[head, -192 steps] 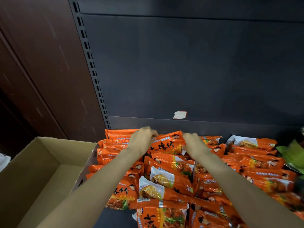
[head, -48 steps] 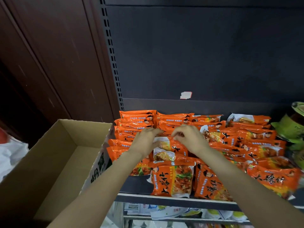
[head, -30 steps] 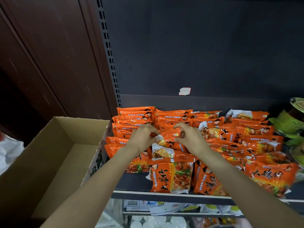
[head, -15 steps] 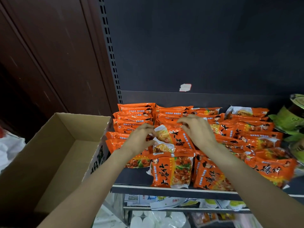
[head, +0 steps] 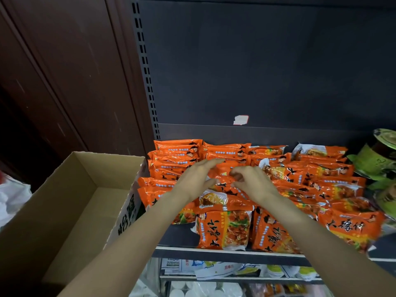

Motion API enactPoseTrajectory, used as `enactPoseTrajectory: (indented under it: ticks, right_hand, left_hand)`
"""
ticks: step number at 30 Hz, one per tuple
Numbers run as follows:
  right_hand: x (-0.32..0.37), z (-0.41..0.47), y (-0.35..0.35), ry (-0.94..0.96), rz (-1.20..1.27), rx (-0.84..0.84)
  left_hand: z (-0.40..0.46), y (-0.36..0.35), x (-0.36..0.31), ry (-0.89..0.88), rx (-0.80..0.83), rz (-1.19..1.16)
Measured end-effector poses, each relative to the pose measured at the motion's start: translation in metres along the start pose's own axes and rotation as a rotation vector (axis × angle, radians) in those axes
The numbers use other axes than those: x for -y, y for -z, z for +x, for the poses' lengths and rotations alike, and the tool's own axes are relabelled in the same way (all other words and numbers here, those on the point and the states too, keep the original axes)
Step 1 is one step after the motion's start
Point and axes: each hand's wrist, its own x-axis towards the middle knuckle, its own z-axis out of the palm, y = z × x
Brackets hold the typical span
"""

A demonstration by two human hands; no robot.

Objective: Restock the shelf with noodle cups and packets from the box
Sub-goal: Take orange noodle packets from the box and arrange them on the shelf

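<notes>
Dark metal backing and a perforated upright frame the shelf [head: 214,252], which carries overlapping rows of orange noodle packets [head: 222,229]. Both hands work over the middle of the stack. The left hand [head: 196,180] has its grip spread, fingers extended over the packet rows and thumb low against a packet edge. The right hand [head: 251,182] has fingers loosely curled above one mid-row packet [head: 225,185]; whether its grip pinches the wrapper cannot be told. The cardboard box [head: 70,202] stands to the left of the left grip and shows no stock inside. Green noodle cups [head: 377,159] sit well to the right of the right grip.

Assessment: the step is levelling the mid-row packet. Recommended: press flat with open fingers, square its edges to neighbouring rows, and avoid dragging front packets toward the shelf lip.
</notes>
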Motion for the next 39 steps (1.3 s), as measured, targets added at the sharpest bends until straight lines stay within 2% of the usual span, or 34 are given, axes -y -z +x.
enactPoseTrajectory:
  ticks: [2,4,7,9,13,18,21,23,28,34,39]
  right_hand:
    - [0.004,0.0,0.006,0.059,-0.075,-0.072]
    - [0.005,0.003,0.01,0.087,-0.074,-0.101]
    - [0.003,0.003,0.01,0.024,-0.007,0.055]
    - [0.0,0.002,0.007,0.008,-0.057,0.143]
    - [-0.005,0.003,0.002,0.041,-0.089,0.049]
    - [-0.004,0.003,-0.006,0.066,-0.196,0.208]
    - [-0.003,-0.003,-0.002,0.086,-0.153,0.111]
    - [-0.006,-0.009,0.002,0.079,-0.164,0.079]
    - [-0.016,-0.019,0.008,0.034,-0.226,0.21]
    - [-0.007,-0.02,0.009,0.039,-0.092,0.087]
    - [0.013,-0.019,0.009,0.128,-0.011,-0.09]
  left_hand:
    - [0.004,0.002,-0.005,-0.007,-0.073,0.037]
    - [0.006,0.004,-0.001,0.062,-0.123,0.013]
    - [0.0,-0.001,0.009,0.148,-0.033,0.037]
    - [-0.005,-0.006,0.014,0.182,-0.013,0.006]
    - [-0.011,-0.005,0.013,0.126,-0.046,-0.084]
    - [-0.024,0.001,0.019,0.096,-0.03,0.021]
    - [-0.031,0.004,0.025,0.114,0.061,0.125]
    - [-0.033,0.003,0.026,0.123,0.067,0.123]
    - [-0.036,-0.003,0.019,0.106,0.063,0.09]
    - [-0.045,0.001,0.01,0.064,0.227,0.164]
    - [-0.045,0.0,0.014,0.078,0.16,0.146]
